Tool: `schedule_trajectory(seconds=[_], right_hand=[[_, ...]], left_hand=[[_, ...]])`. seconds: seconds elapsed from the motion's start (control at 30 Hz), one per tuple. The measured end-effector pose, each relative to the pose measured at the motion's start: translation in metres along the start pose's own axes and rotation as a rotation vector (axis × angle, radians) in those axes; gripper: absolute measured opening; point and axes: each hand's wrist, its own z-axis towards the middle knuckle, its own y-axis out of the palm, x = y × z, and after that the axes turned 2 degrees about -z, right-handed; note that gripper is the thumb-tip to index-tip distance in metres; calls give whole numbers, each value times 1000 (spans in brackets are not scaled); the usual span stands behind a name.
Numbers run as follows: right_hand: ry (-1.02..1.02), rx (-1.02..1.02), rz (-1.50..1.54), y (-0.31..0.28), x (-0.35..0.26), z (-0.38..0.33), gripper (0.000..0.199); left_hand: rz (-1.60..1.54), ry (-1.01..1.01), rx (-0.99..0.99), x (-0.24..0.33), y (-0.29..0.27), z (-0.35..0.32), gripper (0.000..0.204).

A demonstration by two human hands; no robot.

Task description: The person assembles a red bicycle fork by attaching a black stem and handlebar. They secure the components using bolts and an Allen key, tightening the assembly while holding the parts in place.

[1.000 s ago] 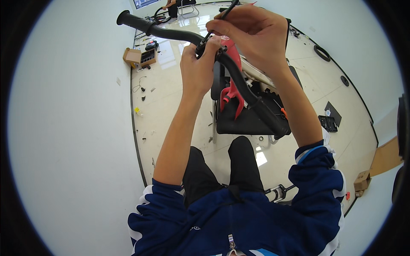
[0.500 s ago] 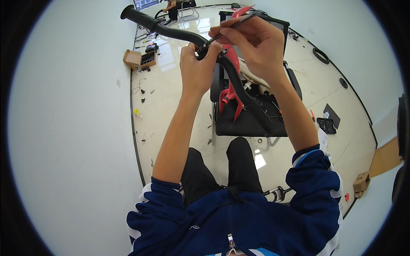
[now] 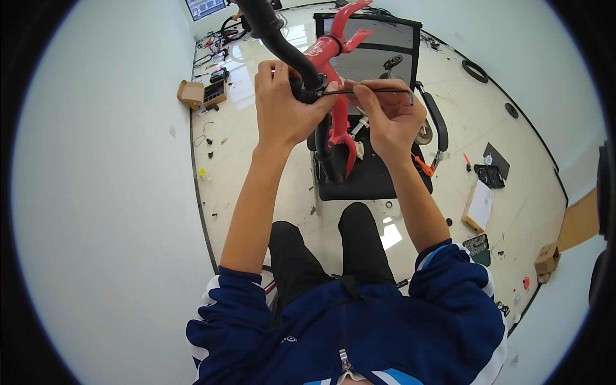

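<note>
My left hand [image 3: 280, 106] is closed around the black clamp [image 3: 308, 88] in the middle of a curved black handlebar [image 3: 290, 54]. A red bicycle frame [image 3: 336, 77] runs just behind it, with a forked end reaching up. In my right hand [image 3: 393, 114], thumb and fingers pinch a dark L-shaped hex key [image 3: 378, 90]. The key lies nearly level, its bent end pointing down at the right. Its other end meets the clamp near my left thumb; whether it sits in a bolt is too small to tell.
A black office chair [image 3: 366, 179] stands ahead of my knees, with an orange-handled tool [image 3: 423, 165] on its seat. An opened cardboard box [image 3: 191, 94] lies at far left. Right on the floor are a black tool case [image 3: 491, 176], a white-topped flat box [image 3: 480, 204] and a tyre [image 3: 475, 70].
The handlebar and red frame have turned and tilted, bringing the clamp lower. My right hand has come down, and the hex key has swung from slanting upward to nearly level.
</note>
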Motion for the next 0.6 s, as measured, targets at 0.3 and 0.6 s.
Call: schedule_trajectory(seconds=[0.3,0.6], right_hand=[[12,164,207,4,20,-35,16],[309,208,352,-4,28,-72,7]], left_hand=[[63,135,19,-2,9,-8,49],[154,239,34,-4,6,-13,50]])
